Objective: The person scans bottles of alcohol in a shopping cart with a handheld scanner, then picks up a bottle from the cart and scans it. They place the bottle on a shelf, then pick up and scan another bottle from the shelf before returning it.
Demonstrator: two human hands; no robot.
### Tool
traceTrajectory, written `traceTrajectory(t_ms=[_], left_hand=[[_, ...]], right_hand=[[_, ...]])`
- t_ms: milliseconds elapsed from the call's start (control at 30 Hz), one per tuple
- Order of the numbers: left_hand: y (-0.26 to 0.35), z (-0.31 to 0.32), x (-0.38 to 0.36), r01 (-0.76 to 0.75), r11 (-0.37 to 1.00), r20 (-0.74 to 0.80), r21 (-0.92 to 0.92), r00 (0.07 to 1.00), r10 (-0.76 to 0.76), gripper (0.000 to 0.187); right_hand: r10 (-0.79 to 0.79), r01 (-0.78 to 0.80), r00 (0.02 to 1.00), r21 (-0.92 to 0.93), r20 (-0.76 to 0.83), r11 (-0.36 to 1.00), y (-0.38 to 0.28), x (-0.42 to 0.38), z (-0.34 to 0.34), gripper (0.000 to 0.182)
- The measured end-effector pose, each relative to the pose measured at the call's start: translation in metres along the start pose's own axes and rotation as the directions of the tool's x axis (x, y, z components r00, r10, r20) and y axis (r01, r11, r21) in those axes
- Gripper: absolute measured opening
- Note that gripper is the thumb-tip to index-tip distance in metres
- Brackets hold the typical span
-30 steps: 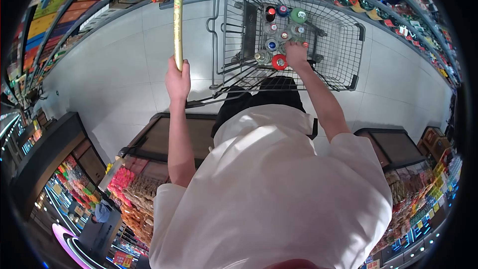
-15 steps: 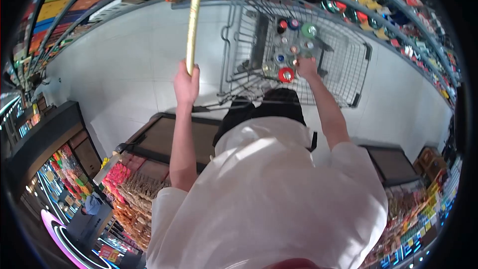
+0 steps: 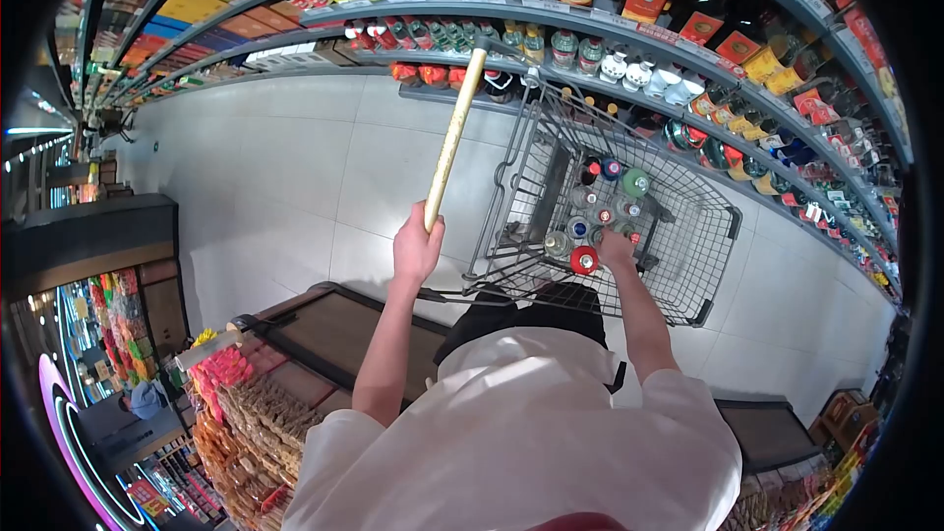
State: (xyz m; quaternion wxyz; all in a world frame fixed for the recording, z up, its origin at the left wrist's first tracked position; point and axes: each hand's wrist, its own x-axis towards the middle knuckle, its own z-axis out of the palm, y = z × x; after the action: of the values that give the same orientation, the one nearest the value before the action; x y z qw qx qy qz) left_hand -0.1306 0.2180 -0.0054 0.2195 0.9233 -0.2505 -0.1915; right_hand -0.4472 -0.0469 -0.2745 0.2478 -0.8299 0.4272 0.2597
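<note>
My left hand [image 3: 418,248] is closed around the lower end of the pale yellow handle [image 3: 455,143] of a shopping cart. The grey wire shopping cart [image 3: 688,280] stands sideways in front of my legs. Inside it, several bottles stand upright in a cluster, among them a green-topped bottle [image 3: 635,182] and a red-capped bottle [image 3: 584,260]. My right hand [image 3: 618,248] reaches into the cart, its fingers curled at the top of a clear bottle [image 3: 602,218] on the near right side of the cluster. The fingers partly hide that bottle.
Shelves [image 3: 551,10] full of bottles curve along the far side, close behind the cart. Brown-topped display stands [image 3: 364,334] are near my left side, with packaged snacks [image 3: 246,413] beside them. Pale floor tiles [image 3: 265,187] lie left of the cart. Another person [image 3: 147,399] is far at lower left.
The view has tilted up, so the cart and both hands appear lower and more shelf shows. My left hand stays on the handle and my right hand stays among the bottles.
</note>
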Motion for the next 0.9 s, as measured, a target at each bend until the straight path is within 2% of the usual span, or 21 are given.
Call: traceTrajectory(t_ms=[33,367,433,467,533,567,633,767,900], left_hand=[[0.002,-0.002,0.000,0.034,0.999,0.042,0.007,0.999,-0.034,0.037],[0.002,-0.003,0.000,0.043,0.999,0.058,-0.019,0.997,-0.041,0.037],[-0.004,0.001,0.000,-0.007,1.000,0.010,-0.003,1.000,0.007,0.037],[-0.007,0.001,-0.003,0.001,1.000,0.045,0.004,0.999,-0.001,0.037],[-0.009,0.005,0.000,-0.006,0.999,-0.008,-0.042,1.000,0.005,0.037],[-0.008,0.006,-0.005,-0.007,0.999,0.052,-0.042,0.999,0.009,0.037],[-0.004,0.002,0.000,0.065,0.994,0.055,-0.089,0.997,-0.060,0.037],[-0.010,0.005,0.001,0.031,0.999,0.040,-0.029,0.999,-0.030,0.037],[-0.002,0.003,0.001,0.067,0.995,0.066,-0.074,0.996,-0.062,0.036]], right_hand=[[0.000,0.000,1.000,0.000,-0.006,1.000,-0.002,-0.002,-0.001,0.037],[0.015,-0.013,0.999,-0.030,0.038,0.999,-0.007,-0.005,-0.013,0.041],[-0.006,0.006,0.999,0.006,-0.033,1.000,0.000,-0.002,-0.001,0.040],[-0.035,0.036,0.999,0.014,-0.034,0.999,0.001,-0.003,0.002,0.040],[-0.029,0.030,0.999,0.050,-0.024,0.998,0.001,-0.006,-0.002,0.038],[-0.055,0.055,0.998,0.028,-0.012,0.998,0.006,-0.004,0.004,0.037],[-0.054,0.055,0.998,0.033,-0.038,0.998,0.007,-0.005,0.006,0.035],[-0.015,0.018,0.998,0.046,-0.061,0.999,0.002,-0.018,0.002,0.034],[0.011,-0.007,0.999,0.085,-0.045,0.996,0.003,-0.020,0.002,0.032]])
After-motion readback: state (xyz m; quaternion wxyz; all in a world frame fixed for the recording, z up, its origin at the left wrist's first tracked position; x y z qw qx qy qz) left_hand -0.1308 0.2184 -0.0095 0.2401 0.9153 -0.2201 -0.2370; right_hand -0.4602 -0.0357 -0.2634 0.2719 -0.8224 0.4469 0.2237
